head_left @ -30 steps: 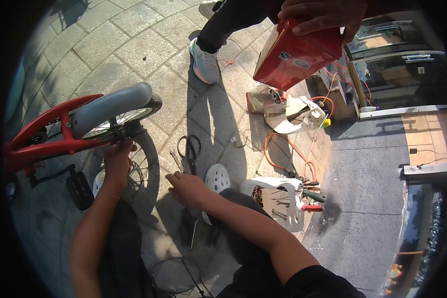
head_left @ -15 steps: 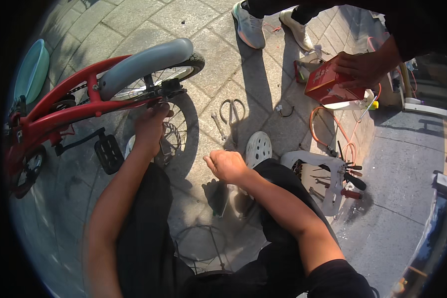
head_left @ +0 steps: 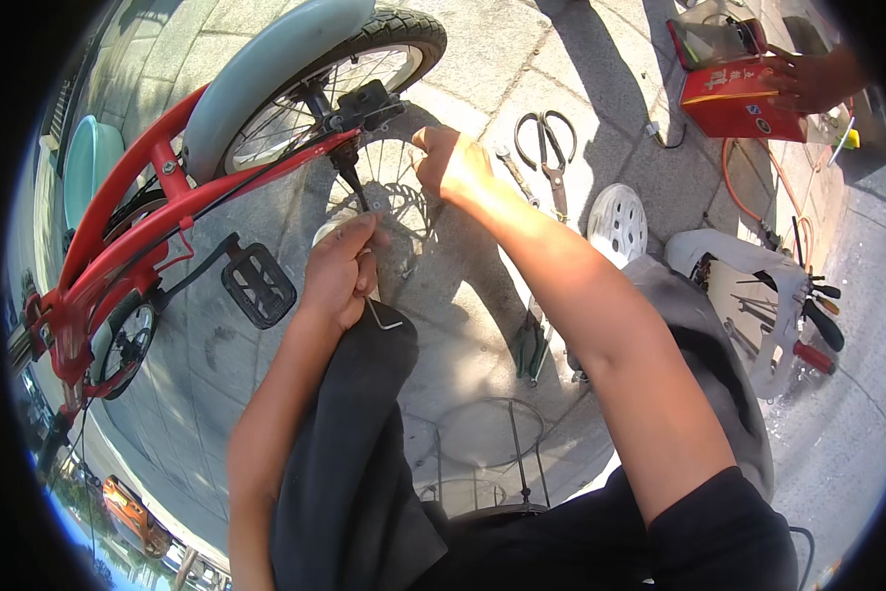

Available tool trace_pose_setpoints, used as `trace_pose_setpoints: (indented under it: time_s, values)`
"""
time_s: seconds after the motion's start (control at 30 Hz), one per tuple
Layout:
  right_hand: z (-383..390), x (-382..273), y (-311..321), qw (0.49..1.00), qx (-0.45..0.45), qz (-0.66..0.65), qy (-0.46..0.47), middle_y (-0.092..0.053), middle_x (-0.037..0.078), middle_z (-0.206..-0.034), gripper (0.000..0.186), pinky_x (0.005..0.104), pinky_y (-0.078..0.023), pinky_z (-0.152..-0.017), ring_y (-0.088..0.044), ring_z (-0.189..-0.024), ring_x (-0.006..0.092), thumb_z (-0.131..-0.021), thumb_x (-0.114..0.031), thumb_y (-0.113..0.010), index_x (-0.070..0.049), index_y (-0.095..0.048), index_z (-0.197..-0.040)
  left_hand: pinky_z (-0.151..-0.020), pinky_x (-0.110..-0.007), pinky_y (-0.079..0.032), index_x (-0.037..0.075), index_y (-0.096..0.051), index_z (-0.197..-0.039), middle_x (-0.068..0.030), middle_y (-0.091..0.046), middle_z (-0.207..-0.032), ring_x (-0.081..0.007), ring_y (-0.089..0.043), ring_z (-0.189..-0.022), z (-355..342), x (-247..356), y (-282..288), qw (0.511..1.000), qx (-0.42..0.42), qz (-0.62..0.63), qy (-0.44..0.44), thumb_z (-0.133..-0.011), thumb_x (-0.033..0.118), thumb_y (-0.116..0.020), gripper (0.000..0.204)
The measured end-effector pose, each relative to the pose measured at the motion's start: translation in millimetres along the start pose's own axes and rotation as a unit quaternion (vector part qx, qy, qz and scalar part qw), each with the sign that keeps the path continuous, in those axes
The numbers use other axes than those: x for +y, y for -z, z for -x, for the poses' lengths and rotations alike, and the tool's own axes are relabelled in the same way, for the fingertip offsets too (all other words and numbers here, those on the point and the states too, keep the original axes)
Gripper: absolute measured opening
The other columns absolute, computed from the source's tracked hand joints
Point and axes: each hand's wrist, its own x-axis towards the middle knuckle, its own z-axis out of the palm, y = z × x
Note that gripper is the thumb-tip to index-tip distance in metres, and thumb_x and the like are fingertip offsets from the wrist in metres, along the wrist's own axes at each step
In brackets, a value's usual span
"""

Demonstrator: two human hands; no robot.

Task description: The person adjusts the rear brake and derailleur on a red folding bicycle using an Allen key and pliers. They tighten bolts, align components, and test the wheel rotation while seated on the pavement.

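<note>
Left hand [head_left: 339, 271] clutches a hex key [head_left: 381, 326]; curled right hand [head_left: 456, 165], hold unclear, sits nearer the wheel [head_left: 425, 41], ahead-left.

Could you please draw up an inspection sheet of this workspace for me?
Surface: stone pavement, partly sunlit, partly shaded.
Work items: red bicycle with a grey mudguard and spoked wheel; L-shaped hex key.
Left hand: closed around the hex key.
Right hand: near the wheel; whether it holds anything cannot be told.
Clutter: scissors beside a wrench; white container holding tools.
Cables: orange hose or cord curving at right.
Surroundings: another person's hand on a red box; teal basin at left, beyond the bicycle.
</note>
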Motion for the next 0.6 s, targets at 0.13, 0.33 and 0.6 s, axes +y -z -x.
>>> trace_pose_setpoints:
  time_s: [0.13,0.33,0.6]
  values:
    - [-44,7,-24,0.995,0.071,-0.016,0.074,-0.077,0.016,-0.123,0.037,0.0437,-0.058,-0.1,-0.073,-0.114,0.0358,-0.097,-0.027,-0.071,-0.011,-0.074,-0.13,-0.042,-0.026,-0.026,0.0,-0.068,-0.13,-0.0043,-0.069,-0.091,-0.0061,-0.04,-0.046,16,-5,6,1.0,0.007,-0.016,0.021,-0.109,0.026,-0.066,0.033]
    - [-70,-6,-73,0.955,0.233,-0.071,0.17,-0.075,0.013,-0.091,0.017,0.0429,-0.061,-0.082,-0.073,-0.092,0.0367,-0.086,-0.024,-0.072,-0.011,-0.071,-0.098,-0.042,-0.025,-0.026,-0.001,-0.069,-0.128,-0.004,-0.07,-0.09,-0.0062,-0.039,-0.045,33,-21,26,0.997,0.028,-0.05,0.056,-0.109,0.026,-0.067,0.033]
    - [-96,-4,-93,0.953,0.23,-0.055,0.188,-0.072,-0.002,-0.082,0.014,0.028,-0.061,-0.078,-0.074,-0.083,0.0163,-0.086,-0.029,-0.065,-0.015,-0.067,-0.086,-0.043,-0.024,-0.027,0.003,-0.069,-0.128,-0.0005,-0.069,-0.09,-0.0053,-0.038,-0.047,32,-29,25,0.993,-0.001,-0.087,0.086,-0.11,0.027,-0.065,0.031]
